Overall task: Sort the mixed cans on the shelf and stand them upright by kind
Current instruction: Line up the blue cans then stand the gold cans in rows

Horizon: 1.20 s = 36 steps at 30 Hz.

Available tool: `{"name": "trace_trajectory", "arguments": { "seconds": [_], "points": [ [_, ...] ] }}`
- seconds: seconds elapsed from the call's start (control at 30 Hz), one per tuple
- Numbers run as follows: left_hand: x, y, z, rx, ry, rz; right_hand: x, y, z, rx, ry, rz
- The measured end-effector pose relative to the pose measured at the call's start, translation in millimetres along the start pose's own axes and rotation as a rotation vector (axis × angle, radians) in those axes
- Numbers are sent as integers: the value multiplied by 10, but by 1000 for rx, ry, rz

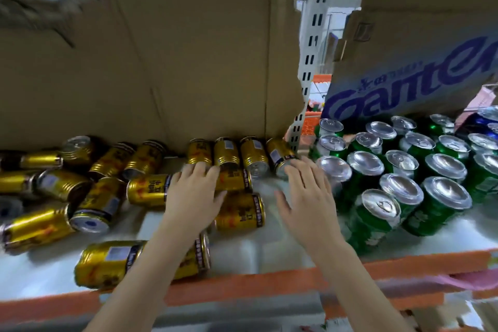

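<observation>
both hands reach over the shelf (269,248) edge: left hand (192,194) lies with fingers spread flat on a lying gold can (231,179), right hand (307,197) is open beside it, fingertips at the end of another, gripping nothing. cardboard sheet (161,56) backs the gold cans (89,191), most on their sides, unsorted. carton (412,81) reads "ganten". green cans (398,170) stand upright, grouped right (likely done). gold labels too blurred to read.

Gold cans (147,193): glossy metal. Green cans (436,206): glossy metal, bright silver tops. Backing sheet (161,62): matt brown cardboard, torn edges. Shelf (250,250): smooth white surface.
</observation>
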<state>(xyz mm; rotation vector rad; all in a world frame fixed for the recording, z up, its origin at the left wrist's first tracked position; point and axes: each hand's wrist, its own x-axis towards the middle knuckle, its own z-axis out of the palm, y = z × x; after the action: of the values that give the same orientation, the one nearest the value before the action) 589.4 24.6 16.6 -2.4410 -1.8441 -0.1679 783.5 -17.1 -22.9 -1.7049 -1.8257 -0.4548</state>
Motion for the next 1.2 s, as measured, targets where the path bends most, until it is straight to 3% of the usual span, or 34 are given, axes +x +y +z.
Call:
{"name": "trace_trajectory", "arguments": {
  "seconds": [0.2, 0.43, 0.63, 0.73, 1.2],
  "points": [
    [101, -662, 35, 22, -23, -76, 346, -294, 455, -9, -187, -15],
    [522, -749, 103, 33, -69, 26, 808, -57, 539, -152, -283, 7],
    [930, -505, 238, 113, -219, 128, 920, 86, 644, -309, -564, 3],
    [1025, -480, 259, 134, -299, 128, 898, 87, 737, -247, -732, 71],
    [1141, -446, 387, 97, -444, -18, 983, 82, 822, -120, -755, 251]
  ]
}}
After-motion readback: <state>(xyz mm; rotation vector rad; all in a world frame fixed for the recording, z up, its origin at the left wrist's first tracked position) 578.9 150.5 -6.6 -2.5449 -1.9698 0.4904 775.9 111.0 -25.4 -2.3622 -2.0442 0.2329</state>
